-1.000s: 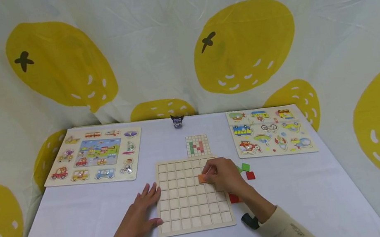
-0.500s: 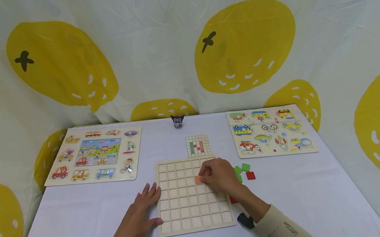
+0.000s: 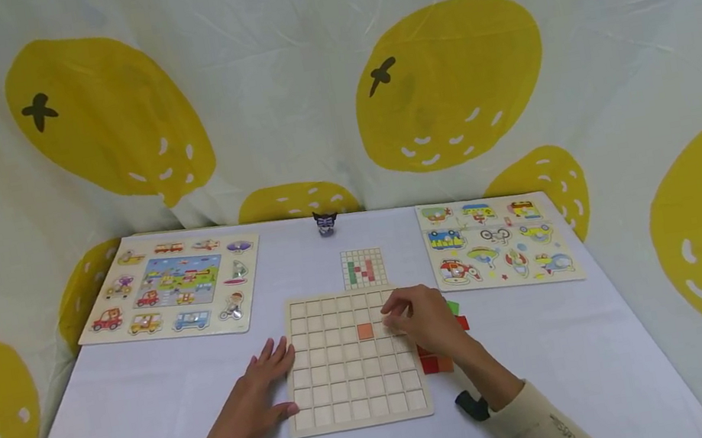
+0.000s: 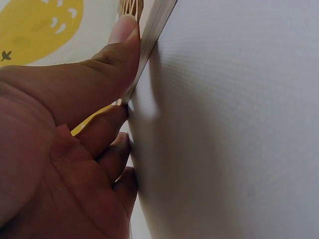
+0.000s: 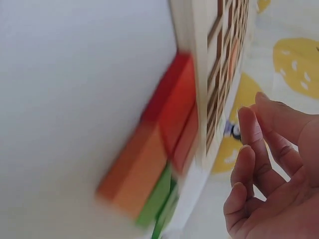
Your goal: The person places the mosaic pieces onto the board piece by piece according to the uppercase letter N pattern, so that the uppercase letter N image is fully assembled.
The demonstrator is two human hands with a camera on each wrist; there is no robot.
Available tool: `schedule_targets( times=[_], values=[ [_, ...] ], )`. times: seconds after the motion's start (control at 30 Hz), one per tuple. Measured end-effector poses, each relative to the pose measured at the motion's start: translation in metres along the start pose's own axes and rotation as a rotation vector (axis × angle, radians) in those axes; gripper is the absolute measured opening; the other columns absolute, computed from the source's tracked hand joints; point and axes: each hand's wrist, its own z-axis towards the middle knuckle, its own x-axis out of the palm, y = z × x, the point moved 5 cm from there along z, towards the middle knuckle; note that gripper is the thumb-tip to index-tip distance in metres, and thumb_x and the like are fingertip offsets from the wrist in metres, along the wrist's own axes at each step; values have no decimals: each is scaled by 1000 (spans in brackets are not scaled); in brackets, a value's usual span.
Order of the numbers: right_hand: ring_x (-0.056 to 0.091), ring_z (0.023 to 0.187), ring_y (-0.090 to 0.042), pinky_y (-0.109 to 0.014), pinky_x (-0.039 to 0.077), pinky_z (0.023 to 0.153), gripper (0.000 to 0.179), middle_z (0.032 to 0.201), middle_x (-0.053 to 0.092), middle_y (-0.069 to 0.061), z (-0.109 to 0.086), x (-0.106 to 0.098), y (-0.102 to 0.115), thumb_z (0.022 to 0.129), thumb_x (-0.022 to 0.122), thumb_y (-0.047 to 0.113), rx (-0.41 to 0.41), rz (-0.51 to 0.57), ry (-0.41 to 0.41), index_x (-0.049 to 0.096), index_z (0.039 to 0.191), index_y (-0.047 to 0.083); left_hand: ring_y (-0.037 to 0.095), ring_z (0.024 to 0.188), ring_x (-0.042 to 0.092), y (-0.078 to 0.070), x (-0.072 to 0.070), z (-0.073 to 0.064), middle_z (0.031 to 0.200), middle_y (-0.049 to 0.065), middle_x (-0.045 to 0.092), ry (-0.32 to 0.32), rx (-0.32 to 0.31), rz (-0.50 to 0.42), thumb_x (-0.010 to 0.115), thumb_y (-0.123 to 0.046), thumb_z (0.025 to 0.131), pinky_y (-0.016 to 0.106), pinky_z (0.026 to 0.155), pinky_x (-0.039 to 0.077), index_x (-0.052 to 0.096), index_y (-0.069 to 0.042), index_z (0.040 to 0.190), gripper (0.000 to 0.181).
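A square wooden grid board [image 3: 340, 391] lies on the table. One orange square tile [image 3: 365, 331] sits in one of its cells, right of the middle. My left hand [image 3: 256, 401] rests at the board's left edge, fingers spread; in the left wrist view the thumb [image 4: 122, 37] touches the edge. My right hand [image 3: 420, 320] is over the board's right side, just right of the orange tile. In the right wrist view its fingers [image 5: 249, 124] are loosely bent, thumb and forefinger tips close together, with nothing seen between them. Red and orange tiles [image 3: 430, 365] lie beside the board.
A small pattern card [image 3: 363, 268] with green and red squares lies behind the board. Picture puzzle boards stand at the back left [image 3: 125, 288] and back right [image 3: 501, 240]. A small dark figurine [image 3: 325, 224] is at the back. Green tiles [image 3: 453, 307] are partly hidden by the right hand.
The right hand slid the orange tile left into a cell, let go of it and drew back to the right. The left hand stayed at the board's edge.
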Motion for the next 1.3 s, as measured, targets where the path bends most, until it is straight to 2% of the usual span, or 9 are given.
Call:
schedule_targets(
  times=[0.3, 0.57, 0.77, 1.0, 1.13, 1.3],
  values=[
    [59, 85, -19, -27, 50, 71, 12, 90, 75, 5, -4, -29, -31, 91, 85, 16, 57, -15, -40, 80, 101, 19, 32, 166, 19, 0, 0, 0, 174, 6, 31, 0, 9, 10, 93, -14, 78, 57, 136, 18, 45, -11, 161, 96],
    [57, 86, -19, -28, 48, 71, 18, 93, 75, 4, -8, -27, -44, 84, 91, 16, 102, -64, 23, 81, 98, 21, 32, 166, 18, 2, 1, 1, 174, 6, 31, 2, 6, 16, 93, -14, 78, 57, 136, 17, 45, -12, 161, 96],
    [54, 94, -19, -31, 45, 77, 16, 91, 73, 6, -10, -19, -44, 83, 92, 16, 96, -140, 47, 83, 95, 22, 31, 166, 18, 1, 0, 1, 174, 6, 31, 2, -1, 14, 93, -14, 78, 56, 136, 17, 45, -12, 161, 96],
    [54, 93, -19, -33, 46, 78, 14, 85, 66, 4, -9, -18, -42, 82, 93, 18, 77, -185, 35, 82, 91, 20, 31, 166, 18, 1, 0, 1, 174, 6, 31, -8, 4, 16, 93, -14, 78, 57, 136, 18, 45, -12, 161, 96],
    [55, 90, -18, -31, 45, 75, 16, 81, 63, 3, -10, -19, -41, 83, 93, 17, 78, -163, 30, 78, 87, 20, 31, 166, 18, 1, 1, 0, 174, 6, 31, -10, 6, 15, 93, -14, 78, 57, 136, 18, 45, -12, 161, 96],
    [56, 82, -18, -28, 47, 66, 20, 79, 62, 2, -14, -22, -37, 83, 92, 15, 82, -85, -7, 73, 87, 21, 31, 166, 18, 1, 0, 0, 174, 6, 31, -10, 6, 5, 93, -13, 77, 56, 136, 17, 45, -12, 161, 97]
  ],
)
